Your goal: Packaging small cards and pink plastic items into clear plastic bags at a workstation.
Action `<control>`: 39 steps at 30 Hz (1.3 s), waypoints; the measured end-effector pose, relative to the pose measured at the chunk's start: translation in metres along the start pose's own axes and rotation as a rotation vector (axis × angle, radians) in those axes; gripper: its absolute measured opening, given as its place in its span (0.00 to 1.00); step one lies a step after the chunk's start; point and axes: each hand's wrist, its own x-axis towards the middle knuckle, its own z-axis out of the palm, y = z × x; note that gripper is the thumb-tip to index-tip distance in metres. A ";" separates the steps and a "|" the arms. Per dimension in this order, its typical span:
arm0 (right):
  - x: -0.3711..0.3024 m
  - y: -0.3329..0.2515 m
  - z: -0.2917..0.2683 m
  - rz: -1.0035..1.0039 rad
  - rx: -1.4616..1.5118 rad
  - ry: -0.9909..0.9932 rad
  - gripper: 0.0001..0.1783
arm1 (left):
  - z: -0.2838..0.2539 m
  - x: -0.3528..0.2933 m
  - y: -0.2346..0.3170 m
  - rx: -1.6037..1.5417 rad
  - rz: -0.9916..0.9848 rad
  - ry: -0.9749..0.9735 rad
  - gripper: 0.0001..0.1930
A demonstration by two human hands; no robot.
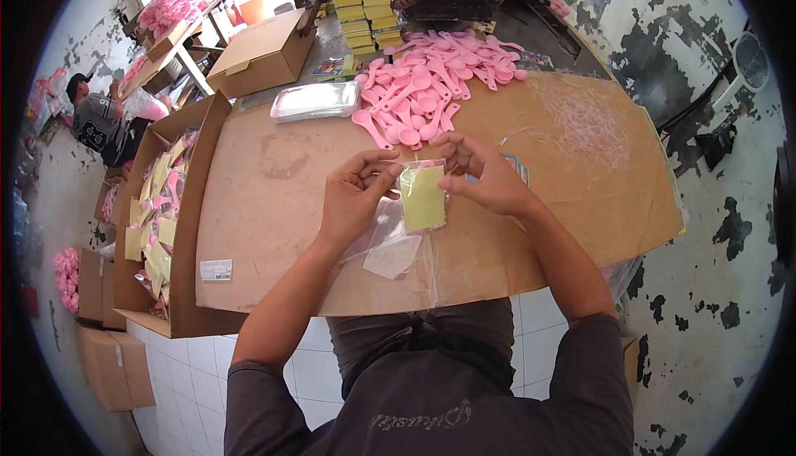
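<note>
A small clear plastic bag with a pale yellow-green card inside is held up over the cardboard tabletop. Something pink shows at its upper end, partly hidden. My left hand pinches the bag's upper left edge between thumb and fingers. At the upper right edge, my right hand has its thumb against the bag and its fingers curled above. Flat, clear plastic bags lie beneath, towards me. Just beyond my hands is a heap of pink plastic measuring spoons. Blue printed cards lie partly behind my right hand.
A stack of clear bags lies left of the spoons, with stacked yellow cards behind. At left stands an open carton of filled bags. Plastic shreds cover the far right. Another person sits at far left.
</note>
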 end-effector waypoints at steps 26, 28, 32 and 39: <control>-0.031 -0.002 -0.092 -0.022 -0.982 0.210 0.16 | -0.109 -0.061 0.051 -0.181 0.210 0.433 0.26; -0.032 0.006 -0.096 0.136 -0.985 0.161 0.14 | -0.082 -0.044 0.046 0.185 -0.032 0.295 0.22; -0.025 -0.001 -0.087 0.117 -0.926 0.190 0.12 | -0.031 -0.017 0.024 0.968 0.012 0.010 0.16; -0.023 -0.010 -0.074 0.035 -0.684 0.238 0.06 | -0.011 -0.004 -0.003 1.044 0.179 -0.102 0.11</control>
